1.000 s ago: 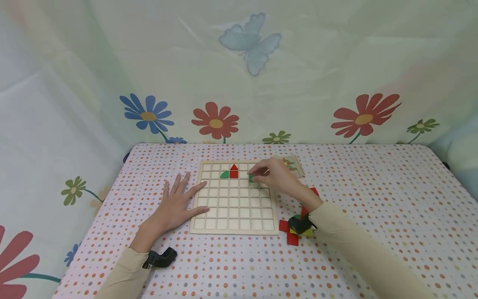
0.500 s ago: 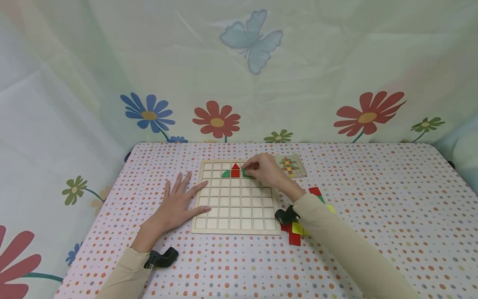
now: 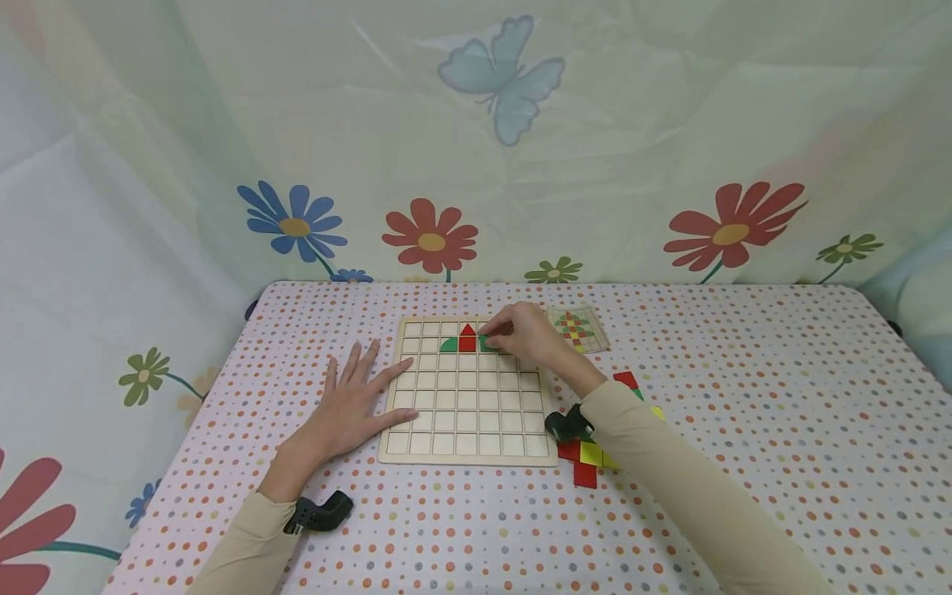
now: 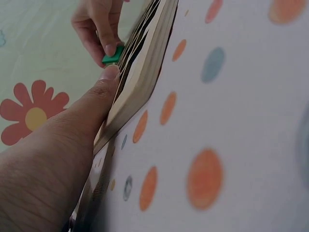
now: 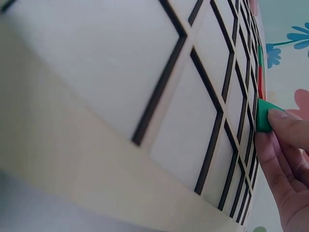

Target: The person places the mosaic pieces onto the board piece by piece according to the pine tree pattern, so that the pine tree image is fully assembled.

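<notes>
A wooden grid board (image 3: 470, 459) lies on the table. In its upper rows sit a red triangle tile (image 3: 468, 330), a red square tile (image 3: 467, 344) below it, and a green quarter-round tile (image 3: 449, 345) to the left. My right hand (image 3: 526, 335) pinches another green tile (image 5: 263, 116) between thumb and fingers, right at the cell to the right of the red square. Part of that tile is hidden by the fingers. My left hand (image 3: 348, 413) lies spread at the board's left side, its thumb (image 4: 104, 89) and index finger on the edge.
A pattern card (image 3: 576, 329) with a red, green and yellow design lies beyond the board's right corner. Loose red, yellow and green tiles lie right of the board, among them a red tile (image 3: 585, 475), partly under the right forearm. Behind the table hangs a flowered curtain (image 3: 595, 165).
My right hand has moved left with the green tile, to the cell beside the red square, uncovering the pattern card. The left hand has stayed in place.
</notes>
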`<state>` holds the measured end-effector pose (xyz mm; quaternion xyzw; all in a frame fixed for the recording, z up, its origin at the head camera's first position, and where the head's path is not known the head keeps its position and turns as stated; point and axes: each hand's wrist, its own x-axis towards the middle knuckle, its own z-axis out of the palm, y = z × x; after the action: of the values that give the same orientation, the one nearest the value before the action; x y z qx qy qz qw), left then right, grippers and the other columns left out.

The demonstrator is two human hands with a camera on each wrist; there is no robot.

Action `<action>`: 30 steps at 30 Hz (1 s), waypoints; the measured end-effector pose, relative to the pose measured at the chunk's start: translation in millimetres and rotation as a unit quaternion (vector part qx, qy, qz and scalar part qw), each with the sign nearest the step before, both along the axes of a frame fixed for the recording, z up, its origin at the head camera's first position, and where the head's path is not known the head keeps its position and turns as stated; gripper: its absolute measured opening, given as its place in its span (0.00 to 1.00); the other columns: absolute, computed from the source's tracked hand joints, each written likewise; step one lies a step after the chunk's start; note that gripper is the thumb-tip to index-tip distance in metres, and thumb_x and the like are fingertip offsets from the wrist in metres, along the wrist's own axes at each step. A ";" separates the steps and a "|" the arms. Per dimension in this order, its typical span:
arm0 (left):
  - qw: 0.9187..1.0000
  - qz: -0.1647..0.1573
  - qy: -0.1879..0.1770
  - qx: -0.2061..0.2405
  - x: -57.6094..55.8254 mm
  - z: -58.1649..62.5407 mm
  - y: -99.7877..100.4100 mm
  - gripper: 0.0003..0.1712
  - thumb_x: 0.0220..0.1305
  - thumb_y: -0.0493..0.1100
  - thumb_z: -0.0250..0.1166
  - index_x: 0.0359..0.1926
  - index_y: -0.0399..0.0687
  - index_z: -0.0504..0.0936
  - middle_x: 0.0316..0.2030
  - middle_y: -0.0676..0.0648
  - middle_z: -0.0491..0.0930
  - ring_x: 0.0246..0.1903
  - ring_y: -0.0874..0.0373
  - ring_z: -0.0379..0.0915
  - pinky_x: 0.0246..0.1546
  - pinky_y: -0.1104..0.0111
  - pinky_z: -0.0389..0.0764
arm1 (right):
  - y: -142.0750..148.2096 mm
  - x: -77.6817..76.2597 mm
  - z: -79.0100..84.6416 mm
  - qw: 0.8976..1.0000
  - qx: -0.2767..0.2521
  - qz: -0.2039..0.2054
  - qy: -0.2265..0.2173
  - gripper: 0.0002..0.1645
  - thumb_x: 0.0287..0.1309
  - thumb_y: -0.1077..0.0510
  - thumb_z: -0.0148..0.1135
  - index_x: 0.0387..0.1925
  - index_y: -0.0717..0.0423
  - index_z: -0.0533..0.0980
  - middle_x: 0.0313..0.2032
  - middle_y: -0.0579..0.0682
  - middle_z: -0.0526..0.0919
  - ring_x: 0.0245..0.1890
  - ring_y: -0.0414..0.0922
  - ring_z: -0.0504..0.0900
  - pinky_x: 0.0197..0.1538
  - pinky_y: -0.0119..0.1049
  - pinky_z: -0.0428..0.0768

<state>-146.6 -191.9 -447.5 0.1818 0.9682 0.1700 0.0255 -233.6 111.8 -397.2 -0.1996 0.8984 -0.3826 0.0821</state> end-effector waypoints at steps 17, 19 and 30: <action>1.000 0.003 -0.003 0.001 0.4 -1.2 -0.5 0.48 0.64 0.72 0.65 0.80 0.62 0.65 0.83 0.34 0.42 0.81 0.32 0.29 0.73 0.30 0.31 | -14.5 4.5 8.9 0.998 0.056 -0.012 -0.019 0.09 0.66 0.68 0.69 0.46 0.65 0.88 0.43 0.57 0.90 0.45 0.50 0.86 0.47 0.40 0.85; 1.000 0.003 -0.003 0.002 0.6 -1.1 -1.0 0.48 0.64 0.72 0.66 0.80 0.62 0.65 0.83 0.34 0.42 0.81 0.32 0.29 0.73 0.30 0.31 | -15.6 5.1 8.7 0.998 0.059 -0.013 -0.015 0.09 0.66 0.68 0.69 0.46 0.65 0.88 0.43 0.57 0.90 0.45 0.51 0.86 0.47 0.40 0.85; 1.000 -0.001 -0.005 0.006 0.8 0.4 -1.0 0.49 0.64 0.72 0.66 0.80 0.63 0.65 0.83 0.34 0.42 0.81 0.32 0.29 0.73 0.30 0.30 | -23.8 7.6 12.2 0.994 0.106 -0.010 -0.002 0.11 0.67 0.70 0.67 0.49 0.67 0.87 0.48 0.60 0.89 0.51 0.53 0.87 0.52 0.41 0.86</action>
<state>-145.8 -192.9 -447.1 0.1823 0.9669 0.1764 0.0292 -226.0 88.0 -385.0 -0.1798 0.9356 -0.2866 0.1012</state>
